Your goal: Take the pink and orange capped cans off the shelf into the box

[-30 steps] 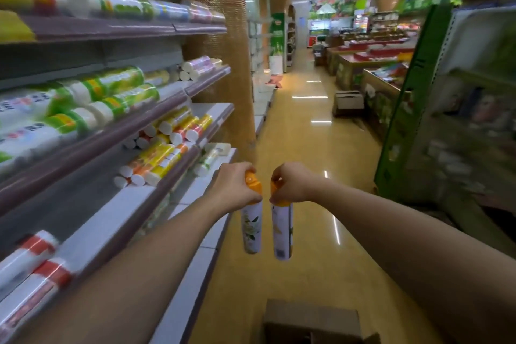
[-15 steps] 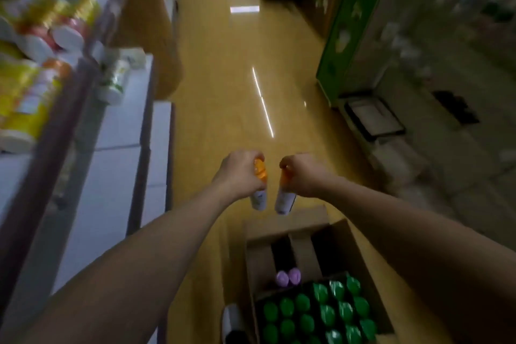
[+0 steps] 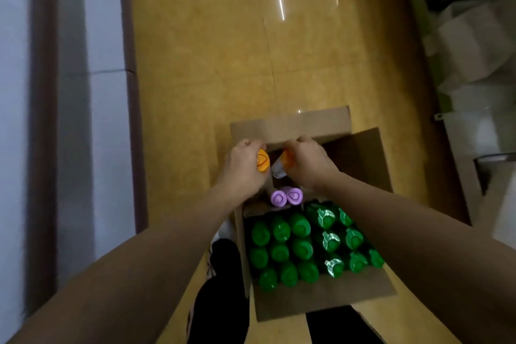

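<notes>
My left hand point(image 3: 243, 167) grips an orange-capped spray can point(image 3: 263, 163) by its top, held over the far left corner of an open cardboard box point(image 3: 371, 148) on the floor. My right hand point(image 3: 307, 160) grips a second orange-capped can point(image 3: 280, 166), tilted, its white body pointing down into the box. Both cans hang close together above the box's empty far section. Just below them two purple-capped cans point(image 3: 286, 196) stand in the box. Several green-capped cans point(image 3: 301, 248) fill its near half.
White shelf units point(image 3: 106, 92) with brown edges run along the left of the yellow aisle floor point(image 3: 223, 50). Pale boxes and shelf bases point(image 3: 474, 45) line the right side. My dark trouser legs point(image 3: 220, 288) stand beside the box's near left.
The view has tipped down from the aisle to the floor box. Both hands have lowered the two orange-capped cans from chest height to just over the box's far end.
</notes>
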`<action>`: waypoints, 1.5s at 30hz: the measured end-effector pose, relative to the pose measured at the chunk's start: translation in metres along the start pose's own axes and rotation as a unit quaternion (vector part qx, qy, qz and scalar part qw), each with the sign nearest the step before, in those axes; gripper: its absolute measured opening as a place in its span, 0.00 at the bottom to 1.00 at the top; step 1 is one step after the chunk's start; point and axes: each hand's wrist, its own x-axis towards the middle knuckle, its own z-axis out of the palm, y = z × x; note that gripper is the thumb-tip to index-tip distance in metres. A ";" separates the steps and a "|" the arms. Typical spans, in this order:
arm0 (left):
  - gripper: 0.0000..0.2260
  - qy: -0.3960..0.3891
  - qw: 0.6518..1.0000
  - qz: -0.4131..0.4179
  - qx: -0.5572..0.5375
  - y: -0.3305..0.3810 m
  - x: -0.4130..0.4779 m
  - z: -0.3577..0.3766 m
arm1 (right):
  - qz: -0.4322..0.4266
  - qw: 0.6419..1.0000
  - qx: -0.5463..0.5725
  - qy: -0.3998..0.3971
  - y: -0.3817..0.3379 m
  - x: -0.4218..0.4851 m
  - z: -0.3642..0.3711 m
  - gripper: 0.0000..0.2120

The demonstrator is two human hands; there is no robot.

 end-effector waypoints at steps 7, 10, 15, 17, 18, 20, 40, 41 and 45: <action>0.21 0.004 0.997 -0.076 -0.034 -0.043 0.026 0.109 | 0.007 0.999 0.004 -0.031 0.071 0.051 0.090 0.22; 0.22 -0.017 0.994 -0.093 -0.058 -0.050 0.037 0.149 | -0.005 0.999 -0.015 -0.052 0.089 0.067 0.116 0.19; 0.24 -0.046 0.990 -0.111 -0.074 -0.066 0.047 0.191 | -0.039 0.993 -0.052 -0.102 0.103 0.090 0.141 0.16; 0.24 -0.055 0.989 -0.120 -0.072 -0.073 0.050 0.200 | -0.050 0.988 -0.071 -0.126 0.108 0.096 0.145 0.15; 0.24 -0.056 0.988 -0.122 -0.075 -0.077 0.052 0.204 | -0.051 0.986 -0.081 -0.133 0.109 0.098 0.147 0.13; 0.24 -0.054 0.988 -0.122 -0.081 -0.083 0.056 0.211 | -0.050 0.983 -0.109 -0.139 0.110 0.103 0.149 0.11; 0.44 -0.152 0.970 -0.141 -0.125 -0.095 0.053 0.198 | -0.006 0.996 -0.042 -0.074 0.135 0.084 0.164 0.41; 0.45 -0.158 0.969 -0.142 -0.127 -0.095 0.052 0.197 | -0.004 0.997 -0.039 -0.065 0.136 0.082 0.162 0.41; 0.47 -0.152 0.973 -0.130 -0.116 -0.096 0.047 0.193 | 0.007 0.998 -0.041 -0.039 0.140 0.074 0.156 0.40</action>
